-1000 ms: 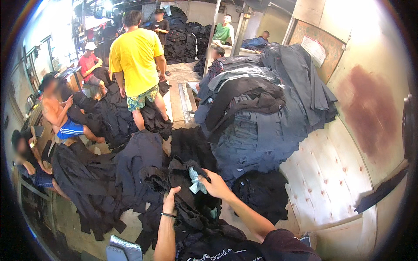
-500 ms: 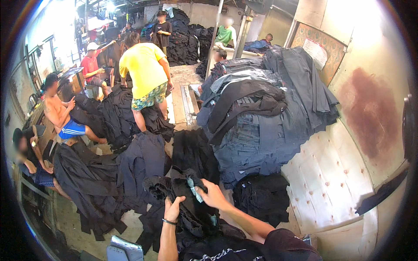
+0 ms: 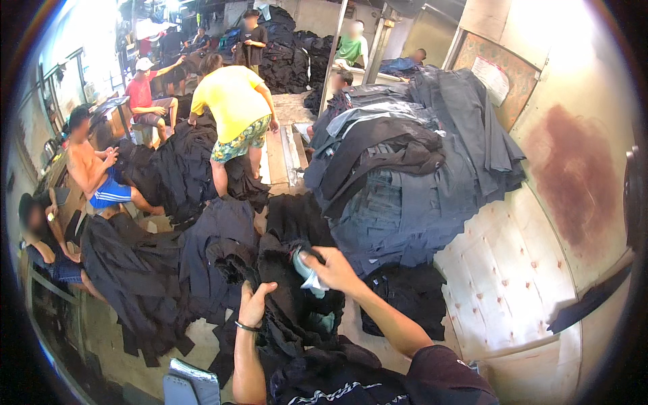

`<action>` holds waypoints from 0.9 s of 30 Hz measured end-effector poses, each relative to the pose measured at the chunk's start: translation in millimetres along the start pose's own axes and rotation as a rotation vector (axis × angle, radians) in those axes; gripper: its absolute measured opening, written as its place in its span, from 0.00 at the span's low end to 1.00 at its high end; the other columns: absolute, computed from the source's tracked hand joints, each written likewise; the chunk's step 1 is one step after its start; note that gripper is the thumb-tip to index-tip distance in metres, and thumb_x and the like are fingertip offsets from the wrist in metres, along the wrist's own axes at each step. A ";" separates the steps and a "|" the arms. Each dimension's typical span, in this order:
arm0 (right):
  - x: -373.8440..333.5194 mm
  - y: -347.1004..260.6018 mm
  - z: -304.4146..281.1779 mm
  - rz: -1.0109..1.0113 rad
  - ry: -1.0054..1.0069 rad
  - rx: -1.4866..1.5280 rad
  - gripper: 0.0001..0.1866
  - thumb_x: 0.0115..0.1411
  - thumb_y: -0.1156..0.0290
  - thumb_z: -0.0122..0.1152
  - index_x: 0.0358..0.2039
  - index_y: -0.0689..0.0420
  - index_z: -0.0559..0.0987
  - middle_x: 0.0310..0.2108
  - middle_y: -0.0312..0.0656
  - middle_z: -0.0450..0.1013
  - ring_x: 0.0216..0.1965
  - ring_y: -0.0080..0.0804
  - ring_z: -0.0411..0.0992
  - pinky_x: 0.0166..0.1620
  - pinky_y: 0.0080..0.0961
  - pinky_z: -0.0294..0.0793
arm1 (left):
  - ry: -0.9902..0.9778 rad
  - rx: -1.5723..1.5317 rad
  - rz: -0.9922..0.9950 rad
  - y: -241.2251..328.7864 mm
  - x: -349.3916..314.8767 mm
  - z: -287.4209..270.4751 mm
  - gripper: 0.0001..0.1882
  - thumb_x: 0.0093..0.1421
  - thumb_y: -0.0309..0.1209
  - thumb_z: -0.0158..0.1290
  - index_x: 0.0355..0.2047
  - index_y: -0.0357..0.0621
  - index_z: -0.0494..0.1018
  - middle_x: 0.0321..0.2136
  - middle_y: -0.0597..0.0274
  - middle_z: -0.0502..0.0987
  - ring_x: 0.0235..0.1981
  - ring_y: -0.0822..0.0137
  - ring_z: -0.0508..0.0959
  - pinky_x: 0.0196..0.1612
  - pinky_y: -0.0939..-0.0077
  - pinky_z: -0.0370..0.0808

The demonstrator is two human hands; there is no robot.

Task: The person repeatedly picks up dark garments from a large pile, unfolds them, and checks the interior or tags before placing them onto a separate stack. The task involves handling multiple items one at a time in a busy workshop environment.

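A black garment (image 3: 282, 316), bunched up with fuzzy-looking edges, hangs in front of my body. My left hand (image 3: 254, 304), with a dark band at its wrist, grips its near left side, thumb up. The fingers there are partly hidden by the cloth. Closed on the garment's upper right part is my right hand (image 3: 335, 271), beside a pale blue-white piece of lining cloth (image 3: 309, 275) that sticks out below the fingers. A second pale patch shows lower inside the folds. I cannot tell whether the right fingers also pinch the lining.
A tall stack of dark garments (image 3: 418, 202) rises ahead right, with a smaller black pile (image 3: 405, 297) at its foot. Dark clothes (image 3: 135, 283) cover the floor to the left. A person in a yellow shirt (image 3: 233, 101) bends over cloth ahead; several others sit or stand around.
Both hands have shifted slightly: the left a little left, the right slightly up and right. The garment is spread wider between them, and the pale lining hangs lower. The person in yellow bends further.
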State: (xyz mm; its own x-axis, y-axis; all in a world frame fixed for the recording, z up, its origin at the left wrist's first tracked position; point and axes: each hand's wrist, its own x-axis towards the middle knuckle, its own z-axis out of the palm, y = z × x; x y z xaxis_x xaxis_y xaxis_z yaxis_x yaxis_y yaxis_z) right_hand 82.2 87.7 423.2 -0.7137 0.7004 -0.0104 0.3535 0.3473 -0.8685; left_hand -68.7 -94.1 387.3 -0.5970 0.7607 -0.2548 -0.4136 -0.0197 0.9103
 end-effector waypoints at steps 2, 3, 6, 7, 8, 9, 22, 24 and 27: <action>7.4 -3.3 -5.1 -0.156 0.008 0.076 0.24 0.73 0.51 0.59 0.43 0.64 0.83 0.21 0.46 0.78 0.22 0.30 0.76 0.31 0.35 0.75 | 0.025 0.015 -0.004 6.7 -4.3 0.6 0.26 0.60 0.26 0.63 0.55 0.27 0.70 0.48 0.54 0.81 0.47 0.62 0.81 0.53 0.70 0.78; 11.4 -4.9 -7.5 -0.244 0.023 0.067 0.24 0.73 0.51 0.58 0.42 0.64 0.83 0.21 0.45 0.78 0.21 0.29 0.75 0.31 0.35 0.74 | -0.001 0.001 0.004 9.6 -5.6 1.5 0.26 0.60 0.26 0.63 0.55 0.27 0.70 0.48 0.53 0.81 0.48 0.62 0.81 0.54 0.70 0.77; 18.0 -10.1 -12.4 -0.189 0.008 -0.001 0.25 0.74 0.51 0.57 0.43 0.64 0.83 0.22 0.46 0.78 0.22 0.30 0.75 0.31 0.35 0.74 | -0.035 0.002 0.015 14.8 -6.5 5.1 0.26 0.60 0.27 0.63 0.56 0.27 0.70 0.49 0.53 0.80 0.49 0.62 0.80 0.54 0.70 0.77; 19.5 -12.1 -14.1 -0.184 0.014 0.035 0.24 0.74 0.51 0.57 0.42 0.64 0.83 0.22 0.46 0.78 0.23 0.29 0.75 0.32 0.34 0.74 | 0.015 0.039 -0.017 15.4 -5.7 6.7 0.26 0.60 0.27 0.64 0.56 0.27 0.70 0.49 0.53 0.80 0.49 0.62 0.80 0.54 0.70 0.77; 21.1 -14.4 -15.7 -0.117 -0.011 0.011 0.23 0.74 0.52 0.58 0.41 0.64 0.83 0.22 0.46 0.78 0.23 0.28 0.75 0.32 0.34 0.74 | -0.036 0.017 0.038 15.8 -5.0 7.4 0.27 0.61 0.27 0.64 0.57 0.27 0.69 0.50 0.53 0.80 0.50 0.62 0.80 0.55 0.69 0.77; 21.7 -16.3 -18.9 -0.038 -0.023 0.011 0.23 0.74 0.53 0.58 0.41 0.64 0.83 0.22 0.46 0.78 0.24 0.28 0.75 0.33 0.34 0.75 | -0.031 0.025 0.059 15.5 -3.8 8.4 0.28 0.61 0.28 0.64 0.58 0.27 0.69 0.50 0.53 0.80 0.50 0.62 0.80 0.55 0.69 0.77; 38.2 -13.6 -44.3 -0.249 0.054 -0.125 0.21 0.70 0.56 0.65 0.42 0.65 0.84 0.31 0.55 0.82 0.32 0.34 0.80 0.40 0.36 0.77 | -0.049 -0.015 0.020 10.0 -6.2 23.7 0.35 0.60 0.32 0.66 0.60 0.22 0.66 0.55 0.48 0.77 0.55 0.60 0.78 0.60 0.69 0.74; 31.4 -11.8 -43.0 -0.168 0.001 -0.087 0.21 0.69 0.56 0.66 0.44 0.64 0.85 0.35 0.54 0.84 0.36 0.35 0.82 0.43 0.37 0.78 | 0.070 0.081 0.017 10.1 -5.5 28.2 0.30 0.60 0.30 0.65 0.58 0.25 0.69 0.53 0.51 0.79 0.52 0.61 0.79 0.58 0.68 0.75; 21.4 -10.5 -39.9 -0.165 -0.016 -0.046 0.25 0.65 0.52 0.69 0.49 0.63 0.83 0.41 0.56 0.83 0.41 0.43 0.84 0.47 0.40 0.79 | 0.018 0.017 0.018 6.1 -3.2 32.1 0.29 0.60 0.30 0.65 0.57 0.25 0.70 0.53 0.51 0.79 0.51 0.61 0.79 0.57 0.68 0.76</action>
State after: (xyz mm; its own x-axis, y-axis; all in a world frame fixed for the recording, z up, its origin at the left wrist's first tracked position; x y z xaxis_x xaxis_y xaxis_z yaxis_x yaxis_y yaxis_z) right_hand 87.4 123.9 451.8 -0.7736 0.6218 0.1222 0.2580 0.4853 -0.8354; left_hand -47.2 -75.9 404.1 -0.6164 0.7487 -0.2440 -0.3913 -0.0222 0.9200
